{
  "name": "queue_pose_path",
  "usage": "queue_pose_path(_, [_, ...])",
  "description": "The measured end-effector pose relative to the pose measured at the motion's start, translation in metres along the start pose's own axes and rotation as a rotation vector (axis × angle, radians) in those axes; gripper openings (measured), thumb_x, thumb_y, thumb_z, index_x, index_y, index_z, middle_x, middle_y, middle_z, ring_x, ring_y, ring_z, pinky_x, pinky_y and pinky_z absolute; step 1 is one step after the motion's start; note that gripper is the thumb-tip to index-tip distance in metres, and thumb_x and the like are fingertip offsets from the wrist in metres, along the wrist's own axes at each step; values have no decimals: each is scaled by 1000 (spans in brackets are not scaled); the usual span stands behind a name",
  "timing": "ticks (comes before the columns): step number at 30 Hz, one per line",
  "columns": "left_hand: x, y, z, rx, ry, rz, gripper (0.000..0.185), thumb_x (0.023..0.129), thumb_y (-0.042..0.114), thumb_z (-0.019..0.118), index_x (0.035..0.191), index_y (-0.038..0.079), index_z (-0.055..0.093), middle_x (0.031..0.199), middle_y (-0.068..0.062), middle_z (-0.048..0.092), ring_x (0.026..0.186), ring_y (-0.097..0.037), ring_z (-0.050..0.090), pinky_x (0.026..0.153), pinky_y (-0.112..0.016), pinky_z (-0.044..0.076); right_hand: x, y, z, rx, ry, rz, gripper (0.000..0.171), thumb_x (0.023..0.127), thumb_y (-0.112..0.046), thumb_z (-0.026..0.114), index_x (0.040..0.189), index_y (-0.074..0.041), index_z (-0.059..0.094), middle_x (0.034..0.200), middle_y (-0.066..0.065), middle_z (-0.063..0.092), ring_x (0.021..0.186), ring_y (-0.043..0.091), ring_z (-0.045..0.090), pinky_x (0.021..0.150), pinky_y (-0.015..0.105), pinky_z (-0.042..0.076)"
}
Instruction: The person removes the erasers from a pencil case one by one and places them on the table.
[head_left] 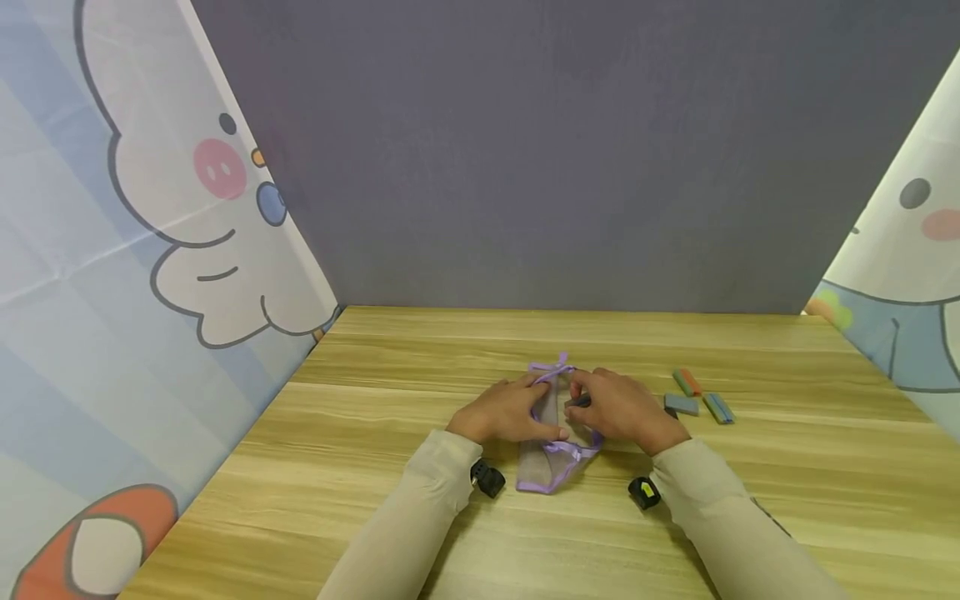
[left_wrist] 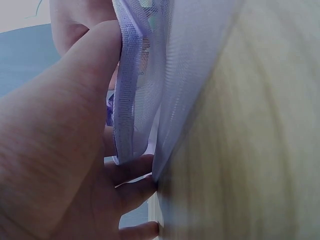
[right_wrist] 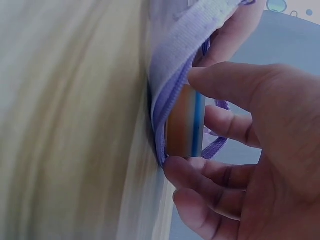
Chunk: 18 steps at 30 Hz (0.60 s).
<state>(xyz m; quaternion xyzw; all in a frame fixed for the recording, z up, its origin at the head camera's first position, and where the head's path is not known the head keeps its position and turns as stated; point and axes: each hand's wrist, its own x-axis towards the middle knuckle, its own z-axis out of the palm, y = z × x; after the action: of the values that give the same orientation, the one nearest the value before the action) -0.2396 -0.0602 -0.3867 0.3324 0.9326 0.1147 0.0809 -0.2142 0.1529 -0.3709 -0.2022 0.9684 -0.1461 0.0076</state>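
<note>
A small purple-trimmed mesh pouch (head_left: 551, 462) lies on the wooden table (head_left: 375, 433) between both hands. My left hand (head_left: 506, 412) pinches the pouch's purple rim (left_wrist: 125, 95), thumb on top and fingers under the mesh. My right hand (head_left: 618, 408) grips a small flat block (right_wrist: 186, 122) with brown, pale and blue stripes between thumb and fingers, right at the pouch's opening (right_wrist: 172, 95). The block's far end sits against the purple trim.
Three similar small blocks lie to the right of my right hand: an orange-green one (head_left: 686, 382), a grey one (head_left: 681, 405) and a blue-striped one (head_left: 718, 407). A grey wall stands behind, with cartoon-printed curtains on both sides. Wrist cameras (head_left: 487, 479) sit low on my sleeves.
</note>
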Motion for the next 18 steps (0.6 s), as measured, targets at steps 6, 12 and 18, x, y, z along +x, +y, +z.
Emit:
queue_pose_path(6, [-1, -1, 1, -9, -13, -10, 96, 86, 74, 57, 157, 12, 36, 162, -8, 29, 145, -22, 34, 118, -49, 24, 0, -1, 1, 6, 3, 1, 18, 94, -37, 70, 96, -22, 60, 88, -3, 57, 68, 14, 49, 58, 34, 41])
queue_pose_path(12, [-1, -1, 2, -8, -1, -5, 95, 87, 74, 58, 156, 12, 38, 161, -9, 31, 144, -22, 36, 117, -50, 25, 1, -1, 2, 6, 13, -5, 17, 94, -36, 69, 96, -22, 60, 87, -3, 56, 68, 14, 49, 58, 35, 41])
queue_pose_path(18, [-3, 2, -2, -18, -4, -18, 96, 86, 73, 59, 156, 12, 37, 162, -10, 30, 143, -24, 38, 118, -49, 25, 0, -1, 1, -3, 18, 1, 18, 94, -36, 70, 96, -21, 60, 87, -3, 57, 67, 14, 49, 57, 35, 42])
